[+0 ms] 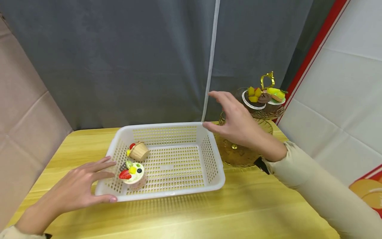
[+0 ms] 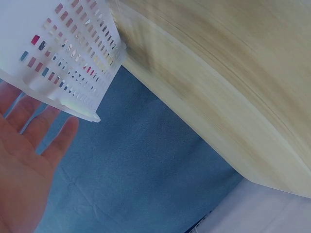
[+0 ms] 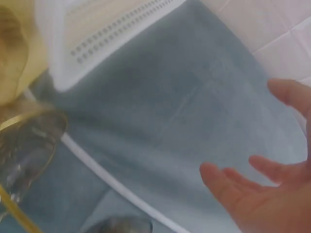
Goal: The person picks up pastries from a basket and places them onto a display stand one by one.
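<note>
A white plastic basket with slotted walls sits on the table. Inside it at the left, a cream-topped dessert cup with strawberry and other fruit stands upright. Behind that cup a tan cupcake lies on its side. My left hand is at the basket's left end, its fingers spread by the rim; in the left wrist view the fingertips are fairly straight beside the rim. My right hand holds nothing, raised beyond the basket's right end and in front of the tiered stand, thumb and fingers apart.
On the stand's top tier sit a chocolate dessert with yellow fruit cubes and a green-and-yellow one, below a gold handle. A grey curtain hangs behind the wooden table. Pale walls flank both sides.
</note>
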A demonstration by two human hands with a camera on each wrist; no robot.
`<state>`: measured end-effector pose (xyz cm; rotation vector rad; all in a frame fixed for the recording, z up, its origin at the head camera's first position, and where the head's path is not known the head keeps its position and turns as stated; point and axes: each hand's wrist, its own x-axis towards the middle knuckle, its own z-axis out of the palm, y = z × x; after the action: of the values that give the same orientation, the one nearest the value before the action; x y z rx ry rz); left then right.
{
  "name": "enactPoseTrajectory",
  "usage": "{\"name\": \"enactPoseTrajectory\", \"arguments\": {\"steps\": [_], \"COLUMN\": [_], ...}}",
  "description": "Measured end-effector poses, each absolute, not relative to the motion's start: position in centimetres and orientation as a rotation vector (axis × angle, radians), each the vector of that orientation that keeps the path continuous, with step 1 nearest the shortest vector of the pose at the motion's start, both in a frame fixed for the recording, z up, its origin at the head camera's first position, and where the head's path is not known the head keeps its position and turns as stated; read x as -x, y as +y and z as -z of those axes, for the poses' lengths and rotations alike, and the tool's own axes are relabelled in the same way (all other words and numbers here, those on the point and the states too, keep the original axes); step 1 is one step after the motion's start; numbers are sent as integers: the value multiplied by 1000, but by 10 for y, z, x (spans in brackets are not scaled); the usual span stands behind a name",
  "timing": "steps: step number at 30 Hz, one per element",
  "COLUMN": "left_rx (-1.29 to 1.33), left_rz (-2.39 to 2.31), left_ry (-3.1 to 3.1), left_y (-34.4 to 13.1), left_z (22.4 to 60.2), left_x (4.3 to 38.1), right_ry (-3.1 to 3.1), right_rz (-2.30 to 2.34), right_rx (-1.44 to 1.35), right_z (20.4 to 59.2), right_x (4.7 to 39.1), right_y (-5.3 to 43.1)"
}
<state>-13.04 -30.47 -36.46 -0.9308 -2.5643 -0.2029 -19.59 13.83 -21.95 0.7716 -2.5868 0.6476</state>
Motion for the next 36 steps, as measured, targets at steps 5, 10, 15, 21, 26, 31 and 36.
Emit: {"name": "enactPoseTrajectory", "arguments": {"steps": [5, 10, 15, 21, 26, 31, 36], "left_rx": [928, 931, 938, 940, 946, 951, 947], "left_rz": [208, 207, 213, 212, 211, 211, 207], "left_ry": [-2570, -2563, -2563, -2566, -2557, -2550, -2547], "left_y": [-305, -306, -306, -306, -305, -305, -305], "left_z": [365, 365, 365, 363, 363, 362, 363], "left_x": [130, 129, 129, 128, 129, 130, 129], "right_ry": [-2619, -2691, -2763, -2801, -2812, -2840, -2904], "right_rz": [-754, -952, -1075, -1191, -1256, -1250, -1173], "right_rx": [-945, -1108, -1230, -1355, -1441, -1512, -1568], "right_z": [228, 242, 255, 266, 279, 293, 309], "right_x": [207, 216, 222, 227, 230, 233, 230], "right_y": [117, 94, 76, 56, 40, 23, 6]}}
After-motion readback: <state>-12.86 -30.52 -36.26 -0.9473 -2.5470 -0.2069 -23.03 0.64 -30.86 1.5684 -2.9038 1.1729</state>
